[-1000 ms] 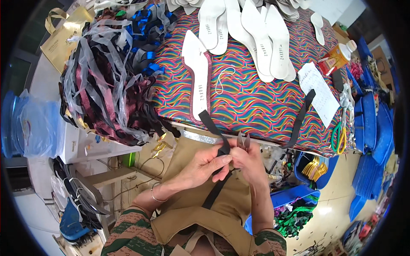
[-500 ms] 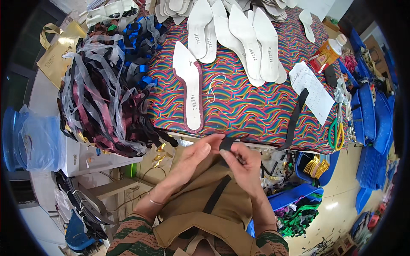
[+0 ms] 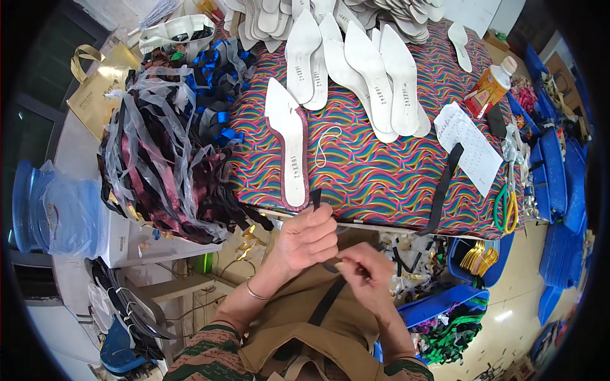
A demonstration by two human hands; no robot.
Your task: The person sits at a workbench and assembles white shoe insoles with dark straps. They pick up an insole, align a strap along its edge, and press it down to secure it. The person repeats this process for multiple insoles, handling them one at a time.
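Observation:
My left hand (image 3: 309,238) and my right hand (image 3: 362,273) meet over my lap, both pinching one black strap (image 3: 325,303). The strap's upper end sticks out above the left fingers and its lower length hangs down over my tan apron (image 3: 298,330). Just beyond the hands, at the table's near edge, lies a white pointed insole (image 3: 289,149) with a dark red rim. A small loop of white thread (image 3: 324,145) lies to its right.
The table carries a multicoloured wavy cloth (image 3: 381,178). More white insoles (image 3: 368,70) fan out at the back. A heap of dark and clear ribbons (image 3: 159,159) lies left. A second black strap (image 3: 445,190), paper sheet (image 3: 473,149), glue bottle (image 3: 492,82) and green-handled scissors (image 3: 506,209) sit right.
The view has tilted, so the table fills more of the picture. My hands have shifted lower and rightward, and the right hand now pinches the strap below the left hand.

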